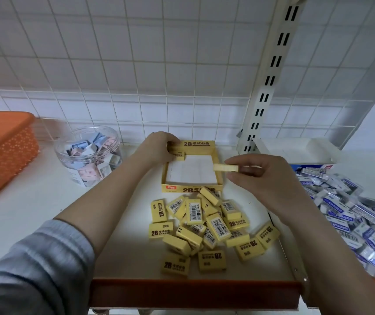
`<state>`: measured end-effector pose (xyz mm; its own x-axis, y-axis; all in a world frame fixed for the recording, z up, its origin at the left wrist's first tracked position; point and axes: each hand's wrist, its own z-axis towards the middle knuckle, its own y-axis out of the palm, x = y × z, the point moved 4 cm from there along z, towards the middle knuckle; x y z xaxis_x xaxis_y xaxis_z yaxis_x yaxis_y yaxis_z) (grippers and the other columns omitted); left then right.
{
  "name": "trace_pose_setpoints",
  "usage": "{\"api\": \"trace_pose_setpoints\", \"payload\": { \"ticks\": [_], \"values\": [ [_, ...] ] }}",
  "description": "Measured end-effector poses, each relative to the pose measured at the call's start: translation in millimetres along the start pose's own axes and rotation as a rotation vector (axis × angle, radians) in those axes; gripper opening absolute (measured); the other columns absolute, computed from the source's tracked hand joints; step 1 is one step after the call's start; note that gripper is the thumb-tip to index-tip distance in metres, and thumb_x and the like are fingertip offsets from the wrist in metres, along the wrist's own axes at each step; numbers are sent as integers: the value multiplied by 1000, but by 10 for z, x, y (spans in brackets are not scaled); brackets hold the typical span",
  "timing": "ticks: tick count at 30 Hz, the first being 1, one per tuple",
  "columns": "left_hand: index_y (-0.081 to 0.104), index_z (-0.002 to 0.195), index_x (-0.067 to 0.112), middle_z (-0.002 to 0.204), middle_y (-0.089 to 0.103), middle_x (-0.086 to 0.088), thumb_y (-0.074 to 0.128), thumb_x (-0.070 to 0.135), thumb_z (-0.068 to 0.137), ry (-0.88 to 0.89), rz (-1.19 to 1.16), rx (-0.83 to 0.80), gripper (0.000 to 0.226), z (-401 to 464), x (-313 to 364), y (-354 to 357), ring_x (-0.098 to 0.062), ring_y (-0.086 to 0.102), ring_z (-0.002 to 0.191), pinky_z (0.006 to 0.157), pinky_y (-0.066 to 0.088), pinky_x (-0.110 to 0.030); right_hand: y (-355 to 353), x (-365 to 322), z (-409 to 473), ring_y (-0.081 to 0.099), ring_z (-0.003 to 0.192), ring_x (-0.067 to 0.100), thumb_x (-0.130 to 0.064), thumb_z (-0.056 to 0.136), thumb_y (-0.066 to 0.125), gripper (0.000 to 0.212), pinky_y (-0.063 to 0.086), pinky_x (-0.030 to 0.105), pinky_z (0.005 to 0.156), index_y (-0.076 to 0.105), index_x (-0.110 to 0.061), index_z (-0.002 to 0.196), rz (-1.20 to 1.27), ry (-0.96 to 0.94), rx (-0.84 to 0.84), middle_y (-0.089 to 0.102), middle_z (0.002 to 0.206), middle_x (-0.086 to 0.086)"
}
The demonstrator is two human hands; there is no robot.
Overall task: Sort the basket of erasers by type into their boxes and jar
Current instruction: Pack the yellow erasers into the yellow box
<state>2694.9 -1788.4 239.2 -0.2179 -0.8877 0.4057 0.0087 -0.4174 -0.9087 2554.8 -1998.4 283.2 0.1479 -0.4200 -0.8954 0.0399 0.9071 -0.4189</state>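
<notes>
Far to the left of both hands sits the orange basket, and nearer in, a clear jar holding small pastel erasers. The left hand has its fingers curled at the far left corner of the yellow box, pressing one yellow eraser against the inside wall. Just right of that grip the box floor shows bare white. The right hand pinches a second yellow eraser by its end between thumb and fingertips, hanging over the box's right wall. Below both grips lies the loose heap of yellow erasers, and right of the right hand a pile of blue-and-white erasers beside a white box.

The pinch on the end is slight; the eraser could tip and land askew, spoiling the first row. The light cardboard box could also slide if the left hand lets go.

The box and yellow wrappers read "2B" with Chinese characters and "ERASER"; several show barcodes. The blue sleeves read "ERASER".
</notes>
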Motion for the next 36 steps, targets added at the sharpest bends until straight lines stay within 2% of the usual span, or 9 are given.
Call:
{"api": "trace_pose_setpoints", "payload": {
  "ticks": [2, 7, 14, 18, 20, 26, 31, 33, 36],
  "values": [
    [58, 125, 24, 131, 54, 1, 66, 18, 84, -10, -38, 13, 43, -117, -4, -53, -17, 47, 121, 94, 35, -23, -11, -42, 19, 65, 76, 15, -8, 74, 76, 23, 51, 22, 72, 73, -29, 81, -29, -36, 2, 72, 79, 2],
    [60, 121, 25, 129, 56, 2, 58, 24, 91, -11, -59, 51, 31, -587, 63, -274, -14, 51, 117, 88, 35, -21, 56, -71, 55, 64, 76, -7, 6, 69, 76, 37, 47, 5, 69, 68, -28, 81, 39, -55, -23, 68, 83, -16],
    [62, 118, 27, 113, 62, 10, 65, 38, 84, -109, -98, -182, 37, -1209, 41, -231, -6, 59, 98, 88, 46, -26, 201, -32, 91, 63, 76, -13, 4, 71, 75, 36, 46, 2, 66, 66, -25, 90, 1, -76, -34, 66, 84, -16],
    [57, 121, 33, 103, 56, 10, 66, 47, 80, -246, -167, -85, 45, -1349, 95, -128, -8, 55, 87, 78, 44, -25, 208, -89, 134, 62, 70, 1, -5, 73, 77, 35, 46, 4, 62, 65, -35, 87, -148, -119, -4, 68, 83, -9],
    [56, 120, 34, 102, 54, 8, 69, 51, 76, -294, -211, -49, 49, -1376, 116, -89, -8, 55, 82, 72, 41, -25, 208, -136, 224, 57, 63, 1, -4, 74, 76, 33, 44, 4, 58, 66, -31, 90, -167, -140, -17, 65, 81, -4],
    [45, 131, 28, 112, 54, -1, 72, 47, 76, -404, -169, 5, 64, -1473, 87, -14, -18, 54, 102, 74, 39, -27, 384, -174, 693, 66, 75, 10, -8, 78, 73, 25, 52, 21, 70, 68, -20, 99, -266, -144, -78, 71, 84, 0],
    [60, 109, 20, 76, 55, 10, 76, 40, 73, -468, -277, 38, 44, -1536, 12, 8, 0, 50, 66, 49, 33, -12, 747, -10, 1031, 59, 65, 0, -6, 79, 69, 25, 38, 5, 43, 62, -12, 102, -242, -59, -124, 71, 90, 3],
    [61, 107, 21, 77, 56, 11, 74, 35, 75, -450, -270, 31, 38, -1570, 22, 3, 2, 50, 64, 46, 32, -7, 864, 87, 1114, 60, 70, 4, -6, 80, 68, 27, 38, 9, 44, 59, -13, 104, -209, 2, -122, 70, 95, 3],
    [60, 113, 22, 84, 57, 10, 75, 28, 75, -420, -269, 6, 41, -1626, 42, 7, -7, 55, 76, 57, 39, -14, 992, 193, 1188, 61, 77, 9, -9, 79, 71, 29, 40, 16, 53, 58, -12, 106, -169, 30, -121, 68, 96, 1]
  ]
}}
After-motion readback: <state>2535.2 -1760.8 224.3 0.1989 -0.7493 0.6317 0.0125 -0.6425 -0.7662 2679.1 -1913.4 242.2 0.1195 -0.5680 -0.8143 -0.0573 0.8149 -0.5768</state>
